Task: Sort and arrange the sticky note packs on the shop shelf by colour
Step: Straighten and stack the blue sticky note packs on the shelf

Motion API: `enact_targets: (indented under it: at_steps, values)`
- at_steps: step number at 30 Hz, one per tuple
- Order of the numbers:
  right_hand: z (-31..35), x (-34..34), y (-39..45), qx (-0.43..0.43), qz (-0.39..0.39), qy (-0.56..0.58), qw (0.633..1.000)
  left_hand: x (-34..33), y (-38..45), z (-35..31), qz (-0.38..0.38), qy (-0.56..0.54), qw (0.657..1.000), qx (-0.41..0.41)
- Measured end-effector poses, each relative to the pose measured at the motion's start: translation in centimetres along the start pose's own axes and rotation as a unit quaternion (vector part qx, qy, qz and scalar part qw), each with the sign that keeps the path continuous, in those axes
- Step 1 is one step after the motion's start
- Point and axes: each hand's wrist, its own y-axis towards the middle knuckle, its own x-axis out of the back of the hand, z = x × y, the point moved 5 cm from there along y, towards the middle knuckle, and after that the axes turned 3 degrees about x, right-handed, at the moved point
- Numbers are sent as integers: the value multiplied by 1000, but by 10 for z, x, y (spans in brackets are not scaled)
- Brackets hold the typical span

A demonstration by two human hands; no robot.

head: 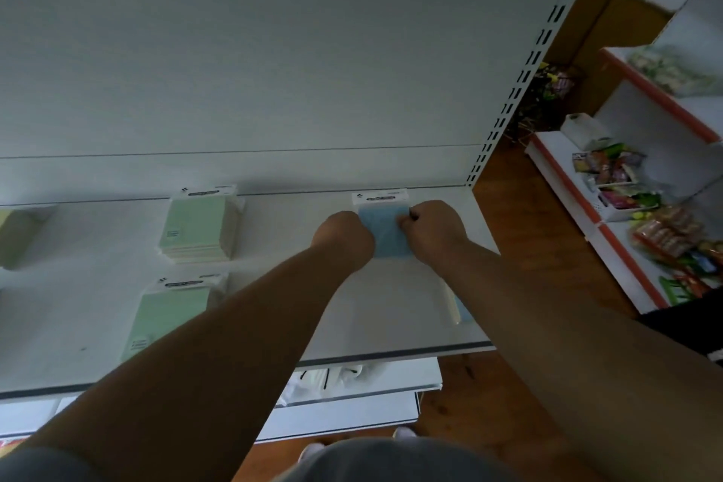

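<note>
A blue sticky note pack (385, 231) lies at the back right of the white shelf (274, 317). My left hand (344, 241) grips its left edge and my right hand (434, 233) grips its right edge, fingers curled. A stack of green packs (199, 227) sits at the back middle, and another green pack (172, 317) lies in front of it, partly hidden by my left forearm. A yellow pack (15, 235) shows at the far left edge. Another pack (457, 307) peeks out beside my right forearm.
The shelf's slotted upright (520, 82) stands at the right end. Lower shelves (352, 383) jut out below the front edge. A second shelving unit with snack packets (645, 200) stands to the right across a wooden floor (508, 207).
</note>
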Motion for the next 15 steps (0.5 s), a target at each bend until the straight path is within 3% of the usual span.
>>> enact_targets:
  at_steps: [4,9,15]
  values:
    - [-7,4,20,-35,24,5,999,-1,14,-4,-19,-28,999,37]
    - [-10,5,26,-7,28,-35,999,0,8,3,-81,-73,993,53]
    - [-13,11,12,106,99,-185,972,-11,-5,7,-53,65,995,-46]
